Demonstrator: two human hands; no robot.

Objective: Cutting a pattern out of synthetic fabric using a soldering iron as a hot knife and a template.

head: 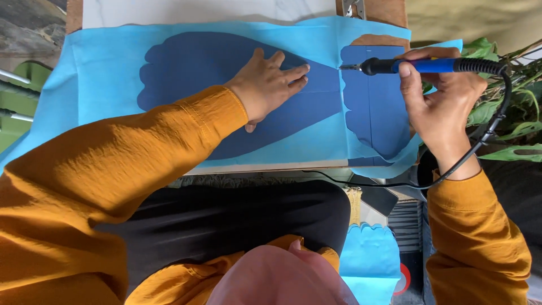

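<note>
A light blue fabric sheet (107, 62) lies spread over a board, with a dark blue scalloped shape (192, 62) showing under it. My left hand (270, 83) presses flat on the fabric over the dark shape. My right hand (440, 99) grips a blue-handled soldering iron (429, 66), its metal tip touching the fabric at the edge of a second dark blue piece (375, 107). A black cord (491, 127) runs from the iron past my right wrist.
The wooden board (378, 39) shows at the top right, with a white surface (209, 11) behind it. Green plant leaves (508, 113) crowd the right side. A scalloped light blue fabric piece (370, 254) hangs below near my lap.
</note>
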